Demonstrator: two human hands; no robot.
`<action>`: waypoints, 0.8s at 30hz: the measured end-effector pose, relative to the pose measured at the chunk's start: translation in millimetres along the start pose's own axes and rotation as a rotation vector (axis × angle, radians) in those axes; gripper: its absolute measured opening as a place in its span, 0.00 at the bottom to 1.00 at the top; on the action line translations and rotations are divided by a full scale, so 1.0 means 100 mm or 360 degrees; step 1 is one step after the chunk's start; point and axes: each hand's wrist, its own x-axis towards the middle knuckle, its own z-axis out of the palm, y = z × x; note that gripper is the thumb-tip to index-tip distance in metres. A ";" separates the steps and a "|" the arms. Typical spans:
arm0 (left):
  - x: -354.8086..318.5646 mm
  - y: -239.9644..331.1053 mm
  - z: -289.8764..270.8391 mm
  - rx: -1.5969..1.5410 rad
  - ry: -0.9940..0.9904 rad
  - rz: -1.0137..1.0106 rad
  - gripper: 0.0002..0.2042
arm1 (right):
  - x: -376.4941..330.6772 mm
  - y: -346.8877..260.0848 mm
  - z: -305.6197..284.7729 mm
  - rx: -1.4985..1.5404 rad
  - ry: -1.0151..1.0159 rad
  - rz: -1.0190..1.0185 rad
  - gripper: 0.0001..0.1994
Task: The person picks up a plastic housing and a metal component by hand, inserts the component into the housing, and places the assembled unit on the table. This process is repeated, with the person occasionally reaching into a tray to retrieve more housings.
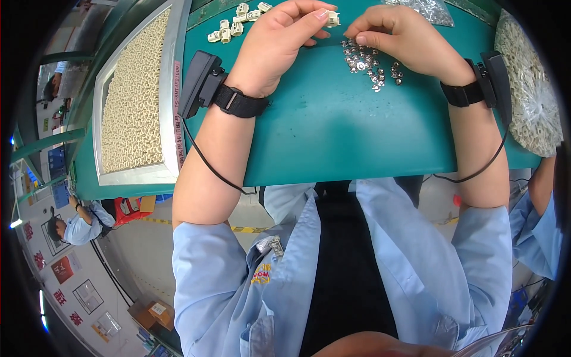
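My left hand (276, 44) is at the far side of the green table, thumb and fingers closed on a small cream plastic part (333, 19). To its right, my right hand (407, 41) is bent over a loose pile of small shiny metal pieces (360, 64). Its thumb and forefinger are pinched together at the pile's far edge; whatever lies between them is too small to make out. Several more cream plastic parts (225, 31) lie in a loose group left of and beyond my left hand. Each wrist wears a black strap with a cabled black device.
A metal-framed tray (137, 174) full of small cream parts stands on the left. Clear plastic bags of parts lie at the right edge (526, 89) and far right (425, 11). Other people in blue are at the far left (83, 226) and right (538, 232).
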 end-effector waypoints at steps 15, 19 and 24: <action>0.00 -0.01 0.00 -0.0011 -0.0003 0.0004 0.10 | -0.01 -0.02 -0.01 0.0371 0.0002 0.0096 0.07; -0.01 0.01 0.01 -0.0002 0.0003 0.0004 0.10 | -0.01 -0.03 -0.01 0.0349 -0.0017 0.0133 0.07; -0.01 -0.01 0.01 -0.0058 -0.0025 0.0026 0.10 | 0.00 0.02 0.03 0.0754 0.0032 0.0046 0.06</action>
